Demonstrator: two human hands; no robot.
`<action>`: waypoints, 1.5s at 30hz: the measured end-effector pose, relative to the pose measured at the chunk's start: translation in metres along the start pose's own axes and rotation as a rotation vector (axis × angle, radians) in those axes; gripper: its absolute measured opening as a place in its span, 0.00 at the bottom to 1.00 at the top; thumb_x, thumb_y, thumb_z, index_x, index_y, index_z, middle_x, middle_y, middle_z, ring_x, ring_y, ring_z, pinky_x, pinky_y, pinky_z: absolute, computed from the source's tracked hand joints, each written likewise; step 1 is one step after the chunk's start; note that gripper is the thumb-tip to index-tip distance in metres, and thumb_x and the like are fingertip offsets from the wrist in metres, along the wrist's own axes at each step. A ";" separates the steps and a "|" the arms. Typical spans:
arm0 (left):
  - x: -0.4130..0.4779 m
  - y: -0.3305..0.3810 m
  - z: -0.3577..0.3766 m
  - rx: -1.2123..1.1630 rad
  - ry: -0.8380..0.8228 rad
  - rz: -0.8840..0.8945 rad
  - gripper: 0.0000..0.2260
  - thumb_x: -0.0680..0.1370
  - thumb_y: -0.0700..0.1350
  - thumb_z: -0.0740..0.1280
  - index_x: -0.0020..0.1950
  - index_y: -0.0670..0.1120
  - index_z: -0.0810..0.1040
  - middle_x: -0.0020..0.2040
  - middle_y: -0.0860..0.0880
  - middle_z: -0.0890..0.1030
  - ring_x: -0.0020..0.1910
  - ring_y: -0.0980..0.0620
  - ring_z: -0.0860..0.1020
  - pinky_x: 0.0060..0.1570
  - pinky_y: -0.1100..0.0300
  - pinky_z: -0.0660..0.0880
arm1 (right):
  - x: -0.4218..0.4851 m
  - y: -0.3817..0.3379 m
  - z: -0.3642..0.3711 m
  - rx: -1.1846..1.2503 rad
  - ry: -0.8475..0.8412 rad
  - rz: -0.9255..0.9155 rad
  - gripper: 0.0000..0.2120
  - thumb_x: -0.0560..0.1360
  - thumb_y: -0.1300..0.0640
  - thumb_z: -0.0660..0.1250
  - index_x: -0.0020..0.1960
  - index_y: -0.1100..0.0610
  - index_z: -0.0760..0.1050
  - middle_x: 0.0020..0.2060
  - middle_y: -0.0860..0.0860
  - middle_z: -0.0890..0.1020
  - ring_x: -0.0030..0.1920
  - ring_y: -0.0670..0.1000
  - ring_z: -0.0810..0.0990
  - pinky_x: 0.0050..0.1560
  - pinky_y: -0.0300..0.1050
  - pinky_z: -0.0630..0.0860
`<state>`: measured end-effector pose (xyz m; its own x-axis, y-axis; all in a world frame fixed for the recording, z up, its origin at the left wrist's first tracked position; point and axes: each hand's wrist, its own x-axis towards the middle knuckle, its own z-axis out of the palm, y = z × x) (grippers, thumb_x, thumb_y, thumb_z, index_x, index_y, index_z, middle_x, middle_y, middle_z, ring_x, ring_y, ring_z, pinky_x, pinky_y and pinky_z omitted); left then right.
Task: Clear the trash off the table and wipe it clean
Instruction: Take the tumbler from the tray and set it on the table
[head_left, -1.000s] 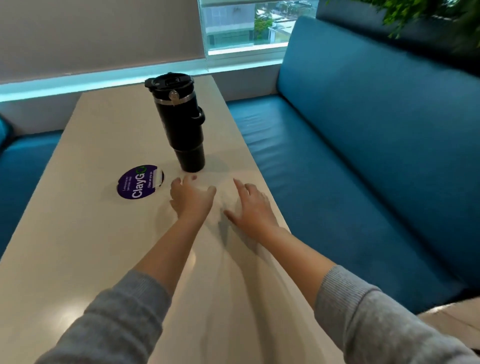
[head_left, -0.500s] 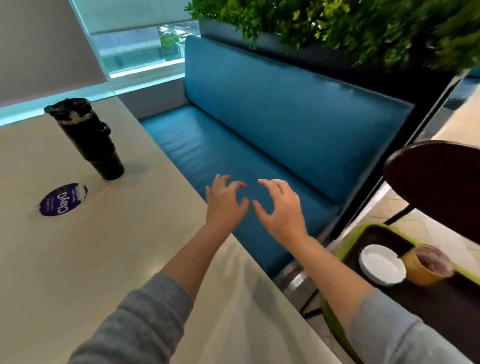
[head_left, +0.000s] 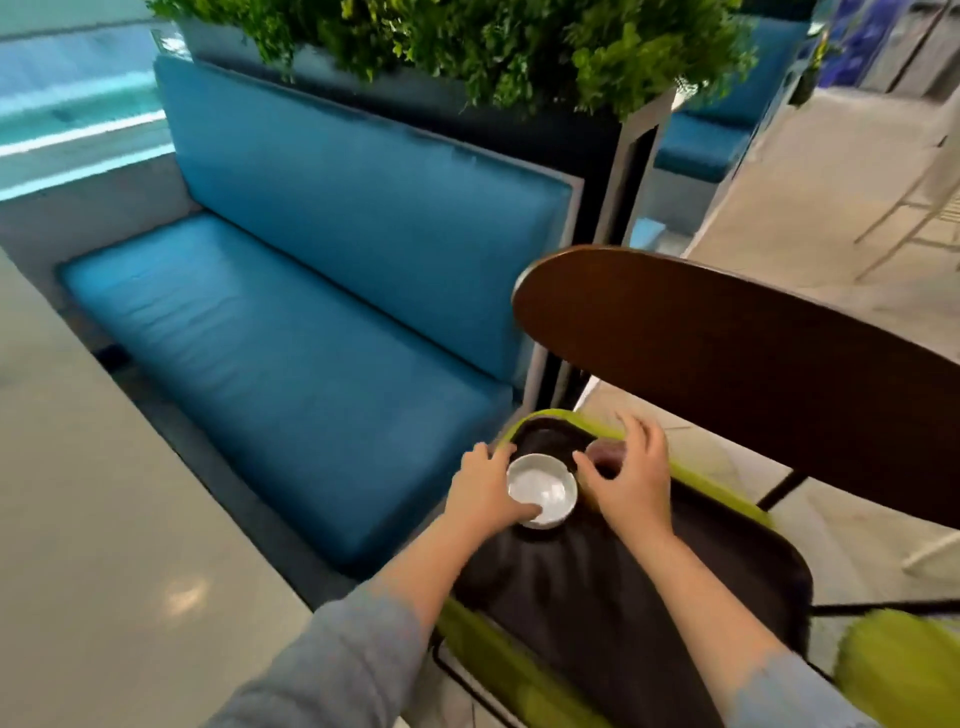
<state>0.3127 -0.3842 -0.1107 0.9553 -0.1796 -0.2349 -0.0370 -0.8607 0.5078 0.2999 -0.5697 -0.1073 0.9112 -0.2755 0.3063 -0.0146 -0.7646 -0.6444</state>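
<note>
Both hands have moved onto the dark tray (head_left: 649, 587): left hand (head_left: 485, 491) grasps the round white bowl (head_left: 542, 489); right hand (head_left: 631, 475), fingers spread, beside it.

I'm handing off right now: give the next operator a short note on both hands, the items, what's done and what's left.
Left hand: gripping the small white bowl by its near-left rim.
Right hand: curled at the cup beside the bowl; grip unclear, mostly hidden.
Both items sit on the dark tray with the green rim, off the table.
Done: hands have reached the tray.
Left: deal with the bowl and cup, then wipe the table. No cloth in view.
</note>
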 end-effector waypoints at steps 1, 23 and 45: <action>0.006 0.005 0.011 0.033 -0.030 -0.030 0.43 0.64 0.60 0.75 0.73 0.51 0.60 0.65 0.46 0.66 0.66 0.45 0.65 0.62 0.51 0.68 | 0.005 0.015 -0.002 -0.023 -0.047 0.031 0.38 0.64 0.46 0.77 0.69 0.56 0.67 0.63 0.56 0.69 0.64 0.58 0.70 0.64 0.52 0.70; 0.039 0.028 0.058 0.162 0.020 -0.016 0.51 0.60 0.61 0.74 0.75 0.44 0.55 0.68 0.48 0.63 0.66 0.45 0.63 0.66 0.53 0.65 | 0.021 0.062 0.011 0.236 -0.258 0.142 0.52 0.59 0.51 0.82 0.75 0.50 0.57 0.66 0.50 0.68 0.62 0.45 0.71 0.61 0.42 0.71; -0.175 -0.281 -0.247 0.006 0.541 -0.621 0.50 0.61 0.57 0.78 0.75 0.45 0.56 0.70 0.47 0.60 0.68 0.46 0.61 0.65 0.53 0.67 | -0.070 -0.375 0.208 0.741 -0.667 -0.394 0.43 0.60 0.55 0.81 0.65 0.34 0.62 0.50 0.46 0.83 0.55 0.50 0.81 0.67 0.56 0.68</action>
<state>0.2280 0.0067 -0.0076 0.8114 0.5832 -0.0388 0.5447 -0.7305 0.4118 0.3271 -0.1424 -0.0323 0.8413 0.4592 0.2851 0.3786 -0.1241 -0.9172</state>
